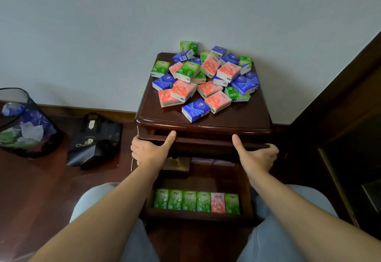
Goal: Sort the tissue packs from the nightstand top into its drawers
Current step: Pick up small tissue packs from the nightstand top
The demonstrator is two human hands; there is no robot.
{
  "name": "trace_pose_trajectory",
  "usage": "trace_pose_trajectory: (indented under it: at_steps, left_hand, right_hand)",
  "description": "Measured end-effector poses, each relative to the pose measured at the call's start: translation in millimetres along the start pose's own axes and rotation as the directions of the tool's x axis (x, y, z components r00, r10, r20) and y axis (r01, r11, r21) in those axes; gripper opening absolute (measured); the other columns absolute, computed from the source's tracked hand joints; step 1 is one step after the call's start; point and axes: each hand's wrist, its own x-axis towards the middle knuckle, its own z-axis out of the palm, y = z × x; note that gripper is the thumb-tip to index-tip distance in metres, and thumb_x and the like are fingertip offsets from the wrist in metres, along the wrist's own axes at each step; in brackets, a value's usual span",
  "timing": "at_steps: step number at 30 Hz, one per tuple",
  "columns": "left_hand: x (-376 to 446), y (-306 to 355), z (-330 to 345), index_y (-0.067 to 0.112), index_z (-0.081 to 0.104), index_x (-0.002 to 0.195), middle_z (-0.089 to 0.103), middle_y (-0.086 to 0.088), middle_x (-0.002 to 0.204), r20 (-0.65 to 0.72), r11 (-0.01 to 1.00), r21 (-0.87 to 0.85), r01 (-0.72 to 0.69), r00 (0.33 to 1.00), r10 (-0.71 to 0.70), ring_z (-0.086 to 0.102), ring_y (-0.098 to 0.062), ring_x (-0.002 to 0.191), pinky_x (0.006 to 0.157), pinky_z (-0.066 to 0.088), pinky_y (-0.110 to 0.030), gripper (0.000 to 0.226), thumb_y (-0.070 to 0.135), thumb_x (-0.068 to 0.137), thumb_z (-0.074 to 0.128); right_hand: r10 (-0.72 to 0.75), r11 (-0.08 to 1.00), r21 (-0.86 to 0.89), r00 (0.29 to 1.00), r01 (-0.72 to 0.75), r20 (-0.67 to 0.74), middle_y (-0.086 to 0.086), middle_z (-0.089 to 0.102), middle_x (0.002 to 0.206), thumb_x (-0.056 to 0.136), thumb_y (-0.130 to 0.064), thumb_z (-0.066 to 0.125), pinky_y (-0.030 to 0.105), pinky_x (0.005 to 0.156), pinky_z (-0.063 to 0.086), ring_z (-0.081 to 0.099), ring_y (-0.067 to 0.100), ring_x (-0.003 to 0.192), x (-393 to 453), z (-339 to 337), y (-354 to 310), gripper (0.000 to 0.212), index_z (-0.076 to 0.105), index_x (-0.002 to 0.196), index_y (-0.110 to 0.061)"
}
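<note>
- Tissue packs [204, 80]: green, blue and pink, heaped on the nightstand [247, 115] top, above and beyond both hands.
- Left hand [149, 151]: grips the upper drawer [203, 144] front's left end, thumb raised.
- Right hand [256, 154]: grips its right end, thumb raised.
- Lower drawer [198, 215]: open below the hands, holding a row of five green packs and one pink.

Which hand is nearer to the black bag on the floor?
The left hand. It grips the top drawer's left end, just right of the black bag. The right hand grips the drawer's right end, far across the nightstand.
</note>
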Motion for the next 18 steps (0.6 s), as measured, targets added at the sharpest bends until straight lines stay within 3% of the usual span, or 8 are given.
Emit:
trace_pose_trajectory:
  at_steps: [3,5,7,10,12,13,15,18]
  left_hand:
    - [-14.5,-5.7,-9.9,0.004,0.027,0.151,0.036,-0.014,0.152,-0.028,0.998,0.044,0.047,0.999,-0.046,0.03,-0.034,0.146,0.119,0.028,-0.046,0.121,0.07,0.067,0.083]
    - [-29.9,-8.8,-16.8,0.007,0.032,0.148,0.04,-0.015,0.149,-0.072,0.991,0.133,-0.025,0.997,0.035,0.033,-0.036,0.143,0.118,0.03,-0.048,0.106,0.058,0.071,0.085]
    - [-47.1,-12.4,-22.7,0.011,0.039,0.144,0.042,-0.013,0.147,-0.101,0.912,0.322,-0.254,0.948,0.3,0.034,-0.036,0.143,0.121,0.023,-0.047,0.085,0.042,0.075,0.079]
    - [-64.6,-20.0,-31.3,0.03,0.053,0.137,0.053,0.0,0.141,0.214,0.656,0.456,-0.602,0.789,0.576,0.038,-0.025,0.143,0.126,0.011,-0.048,0.046,0.031,0.091,0.057]
    - [-73.6,-27.9,-38.3,0.041,0.056,0.131,0.063,0.009,0.129,0.461,0.573,0.447,-0.687,0.726,0.51,0.049,-0.02,0.134,0.125,0.014,-0.047,0.041,0.048,0.099,0.032]
    - [-78.5,-32.8,-41.2,0.043,0.057,0.129,0.064,0.011,0.127,0.536,0.516,0.482,-0.708,0.705,0.465,0.051,-0.021,0.13,0.123,0.017,-0.048,0.054,0.06,0.096,0.018]
    - [-87.5,-43.0,-44.2,0.048,0.057,0.13,0.06,0.011,0.13,0.585,0.423,0.55,-0.721,0.693,0.421,0.048,-0.025,0.129,0.117,0.022,-0.051,0.078,0.079,0.085,0.002]
    - [-99.7,-56.2,-48.3,0.05,0.06,0.124,0.06,0.01,0.13,0.572,0.458,0.557,-0.693,0.72,0.393,0.045,-0.029,0.129,0.113,0.023,-0.051,0.084,0.092,0.08,0.002]
  right_hand:
    - [0.043,0.994,-0.101,0.999,-0.04,0.021,0.014,0.039,0.147,0.064,-0.064,0.088,0.045,0.098,0.047,0.044,0.035,0.131,-15.6,-12.9,2.8,0.104,0.032,0.138,-0.018]
    - [-0.105,0.957,-0.269,0.994,0.105,0.015,0.012,0.038,0.149,0.067,-0.056,0.086,0.048,0.114,0.036,0.037,0.036,0.138,-28.6,-19.4,-1.5,0.094,0.036,0.138,-0.022]
    - [-0.331,0.828,-0.448,0.939,0.338,0.097,0.003,0.046,0.147,0.075,-0.047,0.081,0.055,0.125,0.013,0.032,0.031,0.147,-41.6,-25.1,-6.0,0.07,0.047,0.134,-0.031]
    - [-0.43,0.583,-0.518,0.779,0.626,0.457,-0.013,0.066,0.12,0.095,-0.049,0.05,0.055,0.126,-0.008,0.045,0.017,0.14,-59.8,-36.8,-3.9,0.027,0.064,0.117,-0.042]
    - [-0.312,0.53,-0.492,0.698,0.691,0.644,-0.015,0.07,0.111,0.098,-0.068,0.024,0.05,0.126,0.012,0.058,0.016,0.124,-72.8,-45.3,3.5,0.053,0.066,0.117,-0.043]
    - [-0.299,0.491,-0.494,0.671,0.718,0.678,-0.015,0.07,0.113,0.094,-0.079,0.015,0.048,0.119,0.023,0.06,0.017,0.12,-78.6,-47.9,7.8,0.068,0.067,0.119,-0.043]
    - [-0.34,0.39,-0.503,0.629,0.771,0.699,-0.014,0.068,0.12,0.083,-0.094,0.007,0.046,0.103,0.036,0.059,0.02,0.117,-87.7,-51.2,16.3,0.087,0.066,0.122,-0.043]
    - [-0.32,0.363,-0.497,0.606,0.789,0.728,-0.012,0.067,0.123,0.076,-0.1,0.004,0.049,0.098,0.039,0.059,0.021,0.117,-98.0,-58.1,26.1,0.097,0.066,0.123,-0.043]
